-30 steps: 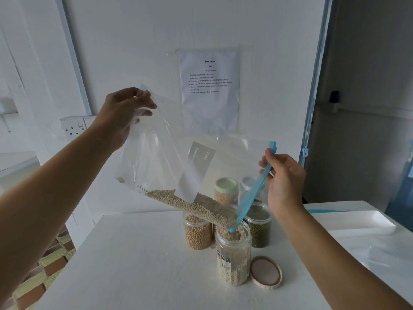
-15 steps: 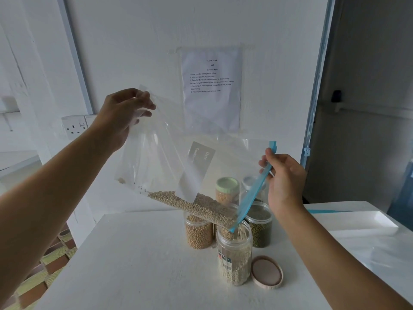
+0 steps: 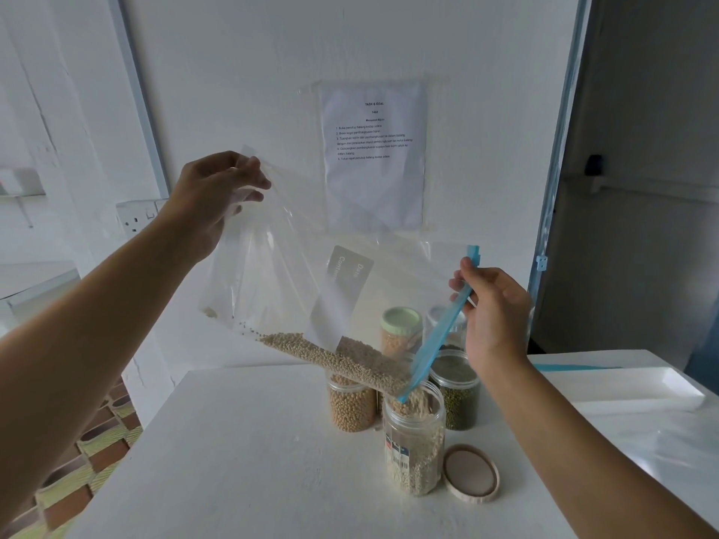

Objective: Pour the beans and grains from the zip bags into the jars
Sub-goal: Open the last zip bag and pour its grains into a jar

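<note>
L hand (image 3: 218, 196) pinches the zip bag (image 3: 295, 274) by its raised bottom corner; R hand (image 3: 494, 309) pinches the blue zip strip (image 3: 439, 344) near the top. Bag hangs tilted above the table (image 3: 253, 461), low mouth corner at the open jar (image 3: 414, 441), w/ pale grains (image 3: 342, 359) running along its lower edge & spilling in. Lid (image 3: 470, 472) lies just beside the jar, on its R. More jars (image 3: 350, 406) stand behind.

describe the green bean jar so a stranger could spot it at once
On the white table, find the cluster of clear jars. The green bean jar stands at its right edge; it alone shows dark green contents, the jars beside it tan or cream.
</note>
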The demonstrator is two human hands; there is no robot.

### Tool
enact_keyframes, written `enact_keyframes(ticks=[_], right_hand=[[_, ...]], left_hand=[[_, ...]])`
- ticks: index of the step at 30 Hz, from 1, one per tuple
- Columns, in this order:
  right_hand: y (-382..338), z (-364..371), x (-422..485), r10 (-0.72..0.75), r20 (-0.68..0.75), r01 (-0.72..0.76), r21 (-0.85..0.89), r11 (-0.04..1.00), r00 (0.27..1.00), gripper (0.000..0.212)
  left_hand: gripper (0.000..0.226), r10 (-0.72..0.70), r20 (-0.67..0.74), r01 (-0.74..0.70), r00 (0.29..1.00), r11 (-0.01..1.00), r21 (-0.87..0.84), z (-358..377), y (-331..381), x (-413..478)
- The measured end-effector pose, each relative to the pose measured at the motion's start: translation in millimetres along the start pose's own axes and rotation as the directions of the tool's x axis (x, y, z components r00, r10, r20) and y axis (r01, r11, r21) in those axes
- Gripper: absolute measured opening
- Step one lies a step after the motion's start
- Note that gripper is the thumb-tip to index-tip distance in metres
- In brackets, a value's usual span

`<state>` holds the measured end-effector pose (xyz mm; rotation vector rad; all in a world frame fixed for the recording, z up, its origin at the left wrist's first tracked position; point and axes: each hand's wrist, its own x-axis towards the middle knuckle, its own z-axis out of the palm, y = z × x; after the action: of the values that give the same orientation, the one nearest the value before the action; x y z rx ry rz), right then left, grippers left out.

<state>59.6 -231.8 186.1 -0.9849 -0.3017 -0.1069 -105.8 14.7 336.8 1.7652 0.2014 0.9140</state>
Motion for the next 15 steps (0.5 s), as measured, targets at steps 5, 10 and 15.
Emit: enact_keyframes(ticks=[5, 10, 15], right_hand=[[2.3, 2.3, -2.8, 0.003, 0.004, -0.003, -0.006, 1.000, 1.000, 0.017], [2.7, 5.2, -4.6, 0.002, 0.006, -0.002, -0.006, 1.000, 1.000, 0.015], [1.1, 5.3, -6.5, -0.002, 0.003, 0.002, -0.005, 1.000, 1.000, 0.015]], left_hand=[[0.017, 0.003, -0.001, -0.003, 1.000, 1.000, 0.010, -3.7, -1.1, -1.8], [0.018, 0.006, -0.001, -0.006, 1.000, 1.000, 0.014, -7.1, -0.5, -2.2], [0.017, 0.018, 0.008, -0.018, 1.000, 1.000, 0.018, -8.3, 0.1, -1.3]])
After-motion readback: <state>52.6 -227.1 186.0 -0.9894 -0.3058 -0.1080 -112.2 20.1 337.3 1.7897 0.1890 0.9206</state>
